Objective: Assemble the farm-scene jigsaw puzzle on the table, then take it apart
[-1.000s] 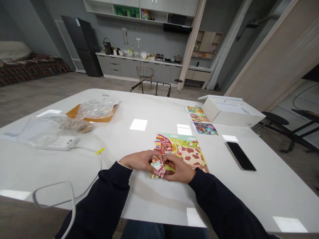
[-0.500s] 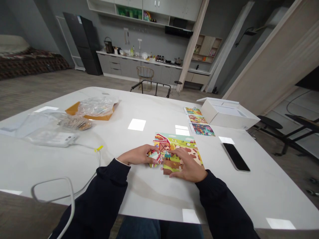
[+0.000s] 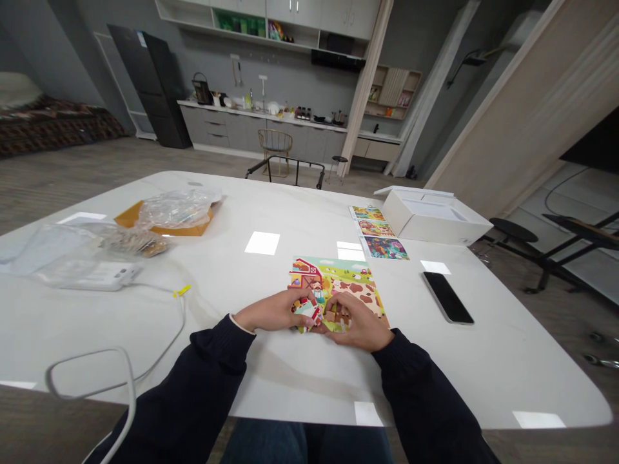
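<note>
The left hand [image 3: 273,311] and right hand [image 3: 360,324] curl close together, gripping jigsaw pieces [image 3: 308,316] between them; the farm-scene puzzle [image 3: 333,280] lies just beyond, under the fingertips; a smartphone [image 3: 447,298] lies to the right.

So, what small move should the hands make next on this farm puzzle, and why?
Probably ease the red-and-white puzzle piece in the left hand into the farm jigsaw puzzle beside the right hand: the puzzle's lower edge looks unfinished there, and both hands are already at it.
</note>
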Tool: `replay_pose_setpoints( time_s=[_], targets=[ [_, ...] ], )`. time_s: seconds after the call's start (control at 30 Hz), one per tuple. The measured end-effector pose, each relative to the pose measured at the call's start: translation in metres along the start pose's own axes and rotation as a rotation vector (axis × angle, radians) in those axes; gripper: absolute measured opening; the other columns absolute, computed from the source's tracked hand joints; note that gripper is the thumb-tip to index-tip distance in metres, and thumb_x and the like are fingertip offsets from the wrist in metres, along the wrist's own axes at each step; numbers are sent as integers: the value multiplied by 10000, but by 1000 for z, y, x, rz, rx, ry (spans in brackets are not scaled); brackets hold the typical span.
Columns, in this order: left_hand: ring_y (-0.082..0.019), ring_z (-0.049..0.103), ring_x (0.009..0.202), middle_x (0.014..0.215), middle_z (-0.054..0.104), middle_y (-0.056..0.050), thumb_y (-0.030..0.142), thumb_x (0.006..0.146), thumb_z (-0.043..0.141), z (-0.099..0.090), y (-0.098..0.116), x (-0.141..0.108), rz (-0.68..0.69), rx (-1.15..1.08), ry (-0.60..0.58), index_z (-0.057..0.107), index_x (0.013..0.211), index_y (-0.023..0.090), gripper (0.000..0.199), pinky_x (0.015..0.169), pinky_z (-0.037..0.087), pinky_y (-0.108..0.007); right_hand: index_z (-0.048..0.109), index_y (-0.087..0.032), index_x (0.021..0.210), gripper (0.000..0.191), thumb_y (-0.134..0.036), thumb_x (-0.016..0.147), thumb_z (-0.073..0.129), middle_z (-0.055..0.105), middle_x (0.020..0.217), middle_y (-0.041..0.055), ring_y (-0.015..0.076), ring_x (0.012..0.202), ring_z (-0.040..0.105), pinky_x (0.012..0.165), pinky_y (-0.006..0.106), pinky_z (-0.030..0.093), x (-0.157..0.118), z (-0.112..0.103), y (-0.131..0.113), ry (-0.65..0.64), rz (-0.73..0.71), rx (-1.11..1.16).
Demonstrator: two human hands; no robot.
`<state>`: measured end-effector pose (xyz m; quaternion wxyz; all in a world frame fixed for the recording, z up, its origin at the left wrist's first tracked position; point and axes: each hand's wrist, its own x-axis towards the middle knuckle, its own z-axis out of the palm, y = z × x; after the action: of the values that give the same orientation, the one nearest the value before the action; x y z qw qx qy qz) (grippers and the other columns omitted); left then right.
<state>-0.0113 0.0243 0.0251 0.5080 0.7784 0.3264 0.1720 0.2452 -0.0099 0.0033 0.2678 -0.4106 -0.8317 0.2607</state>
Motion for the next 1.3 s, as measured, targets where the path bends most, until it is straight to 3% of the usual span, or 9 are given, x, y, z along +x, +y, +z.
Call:
replay_pose_setpoints(
  time_s=[0.17, 0.3, 0.4, 0.6, 0.77, 0.93, 1.1, 1.17, 1.3],
  targets=[
    [-219, 647, 982, 1131, 687, -42, 344, 817, 737, 10, 9, 5, -47, 51, 34, 662, 1214, 234, 419, 903, 511, -328, 630, -225, 1078, 502, -334, 663, 891, 659, 947, 23, 207, 835, 607, 759, 346, 506, -1, 2, 10, -6, 61, 18],
    [-262, 633, 1118, 1222, 695, -69, 403, 824, 749, 7, 5, 6, -32, 60, 81, 674, 1244, 231, 460, 994, 481, -353, 662, -246, 1200, 667, -438, 629, 947, 667, 1160, 76, 276, 1090, 617, 963, 437, 507, -6, -11, 20, -53, 51, 68],
    [-275, 623, 1117, 1257, 687, -88, 445, 833, 744, 1, 1, 6, -56, 66, 125, 659, 1282, 210, 514, 980, 475, -355, 714, -241, 1191, 676, -450, 600, 966, 637, 1184, 104, 312, 1162, 582, 1039, 494, 476, -15, -21, 23, -71, 86, -16],
    [-232, 615, 945, 1160, 691, -92, 474, 810, 764, 2, -6, 8, -101, 32, 156, 646, 1306, 183, 586, 826, 484, -310, 748, -248, 1134, 561, -373, 629, 956, 624, 1148, 84, 284, 1101, 596, 1014, 466, 492, -26, -19, 22, -66, 142, -53],
    [-204, 598, 842, 1039, 685, -72, 532, 787, 776, 10, -8, 11, -74, -87, 132, 639, 1288, 165, 636, 730, 476, -291, 659, -228, 1049, 509, -273, 619, 927, 661, 1012, 34, 228, 938, 623, 886, 397, 510, -24, -17, 21, -3, 124, -4],
    [-206, 587, 940, 1101, 656, -65, 508, 827, 733, 22, 0, 19, -91, -55, 59, 630, 1224, 181, 525, 795, 475, -287, 597, -232, 1035, 481, -273, 646, 877, 650, 947, 3, 174, 823, 607, 746, 300, 494, -24, -19, 18, 24, 136, 101],
    [-208, 614, 962, 1105, 682, -39, 493, 873, 674, 38, 20, 33, -68, -43, -56, 595, 1165, 220, 408, 854, 491, -302, 583, -239, 1045, 476, -233, 649, 846, 636, 873, -27, 146, 722, 580, 680, 274, 472, -25, -16, 17, 49, 145, 120],
    [-226, 629, 1010, 1127, 691, -37, 488, 874, 673, 44, 23, 37, -71, -29, -48, 587, 1149, 234, 384, 910, 491, -327, 586, -238, 1050, 472, -248, 659, 852, 639, 891, -24, 142, 716, 577, 680, 274, 478, -25, -16, 19, 50, 142, 141],
    [-268, 590, 1206, 1272, 665, -46, 486, 876, 679, 49, 16, 41, -51, 20, 54, 557, 1223, 268, 428, 1049, 452, -375, 576, -243, 1229, 725, -328, 607, 939, 654, 1018, 16, 173, 849, 622, 742, 297, 525, -30, -23, 25, 36, 182, 245]
  ],
)
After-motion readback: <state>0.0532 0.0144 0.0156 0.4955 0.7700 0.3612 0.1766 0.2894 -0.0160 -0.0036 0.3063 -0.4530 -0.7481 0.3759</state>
